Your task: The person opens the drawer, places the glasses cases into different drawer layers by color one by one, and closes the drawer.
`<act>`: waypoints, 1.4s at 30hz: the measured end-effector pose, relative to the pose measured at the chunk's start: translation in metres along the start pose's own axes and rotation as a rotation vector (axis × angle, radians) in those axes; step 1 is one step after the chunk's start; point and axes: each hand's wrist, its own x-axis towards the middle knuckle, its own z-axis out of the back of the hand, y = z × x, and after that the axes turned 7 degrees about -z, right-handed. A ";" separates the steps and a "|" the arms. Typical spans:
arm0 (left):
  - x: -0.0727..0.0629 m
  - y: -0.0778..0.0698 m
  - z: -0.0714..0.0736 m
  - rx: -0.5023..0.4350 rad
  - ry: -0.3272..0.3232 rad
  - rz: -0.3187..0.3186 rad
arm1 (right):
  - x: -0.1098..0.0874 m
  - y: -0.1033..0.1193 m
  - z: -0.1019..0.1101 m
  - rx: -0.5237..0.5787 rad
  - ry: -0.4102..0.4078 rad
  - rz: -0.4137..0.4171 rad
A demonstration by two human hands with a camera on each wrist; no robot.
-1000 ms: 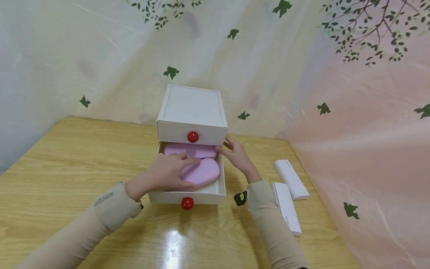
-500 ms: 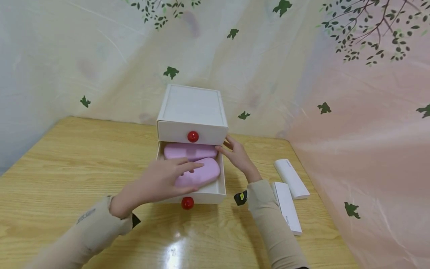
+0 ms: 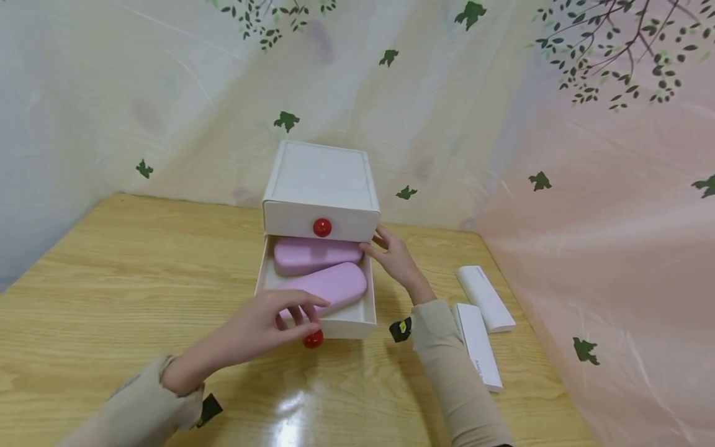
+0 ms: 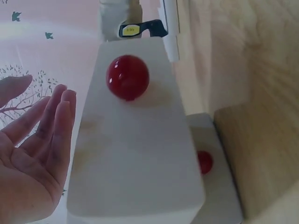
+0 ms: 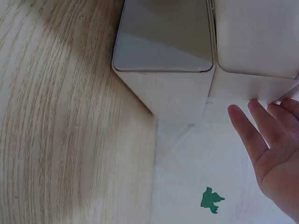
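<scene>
A white drawer cabinet (image 3: 326, 177) stands at the table's back with a drawer (image 3: 365, 313) pulled out below the top one. Two purple oblong cases lie inside: a rear case (image 3: 318, 254) and a front case (image 3: 335, 282) set at a slant. Over the drawer's front edge hovers my left hand (image 3: 257, 329), fingers loosely bent, holding nothing. It partly covers the front case's left end and the drawer's red knob (image 4: 127, 78). My right hand (image 3: 398, 259) has its fingers spread at the cabinet's right side, fingertips against it in the right wrist view.
Two slim white boxes lie on the table to the right: a far box (image 3: 485, 298) and a near box (image 3: 477, 347). Another red knob (image 4: 204, 162) shows on a drawer below the pulled-out one. A printed curtain (image 3: 212, 124) hangs behind the wooden table (image 3: 139, 261).
My left hand has come away from the front purple case and drawn back toward the drawer's front, uncovering more of both cases. My right hand stays at the cabinet's side.
</scene>
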 end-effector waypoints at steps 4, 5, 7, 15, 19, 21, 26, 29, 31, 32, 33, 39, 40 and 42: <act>-0.006 0.000 -0.005 -0.103 -0.017 0.069 | 0.000 0.000 0.000 -0.018 -0.004 0.000; -0.008 0.000 -0.006 -0.127 -0.020 0.077 | 0.000 0.000 -0.001 -0.020 -0.004 -0.002; -0.012 -0.001 -0.008 -0.152 -0.024 0.075 | 0.001 0.001 -0.001 -0.021 -0.004 -0.006; -0.026 0.002 -0.022 -0.251 -0.033 0.089 | -0.003 0.006 0.000 0.003 -0.002 -0.019; -0.031 0.008 -0.027 -0.345 -0.010 0.121 | -0.003 0.007 0.000 0.011 0.006 -0.038; -0.033 0.011 -0.029 -0.404 0.010 0.180 | -0.002 0.007 0.000 0.015 0.009 -0.041; -0.037 0.020 -0.035 -0.505 0.026 0.298 | -0.012 0.027 0.002 0.012 0.020 -0.051; -0.039 0.025 -0.040 -0.539 0.019 0.338 | -0.017 0.034 0.002 0.008 0.020 -0.043; -0.039 0.027 -0.044 -0.562 0.008 0.370 | -0.015 0.030 0.002 0.010 0.020 -0.039; -0.039 0.029 -0.045 -0.574 -0.002 0.387 | -0.013 0.026 0.002 0.013 0.020 -0.037; -0.039 0.029 -0.047 -0.586 -0.011 0.406 | -0.011 0.022 0.001 0.016 0.020 -0.034; -0.037 0.032 -0.053 -0.639 -0.061 0.481 | 0.001 -0.001 0.000 0.021 0.010 -0.016; -0.037 0.032 -0.054 -0.644 -0.068 0.484 | 0.001 -0.002 0.000 0.019 0.008 -0.013; -0.036 0.031 -0.055 -0.651 -0.082 0.499 | 0.000 -0.002 0.000 0.017 0.006 -0.009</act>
